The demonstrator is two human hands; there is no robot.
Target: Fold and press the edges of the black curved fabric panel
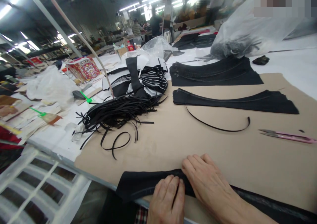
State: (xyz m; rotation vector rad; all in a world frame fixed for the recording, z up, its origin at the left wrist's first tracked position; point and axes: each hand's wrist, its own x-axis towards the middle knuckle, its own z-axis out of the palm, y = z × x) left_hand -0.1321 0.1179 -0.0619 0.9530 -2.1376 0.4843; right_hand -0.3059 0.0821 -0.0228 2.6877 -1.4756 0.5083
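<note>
A black fabric piece [138, 186] lies along the near edge of the brown paper sheet [173, 141]. My left hand [167, 199] rests on it with fingers together and bent, pressing the cloth. My right hand [208, 181] lies flat across the same piece, fingers stretched toward the left. A single thin black strip [218, 127] curves on the paper beyond my hands. A heap of black strips [116, 113] lies to the left.
Two stacks of black curved fabric pieces [235, 100] [215, 72] lie farther back. Pink-handled snips [287, 136] rest at right. A clear plastic bag [247, 32], striped cloth [151, 78], paper scraps and a printed box [84, 68] crowd the far table. White rail frame [37, 177] at lower left.
</note>
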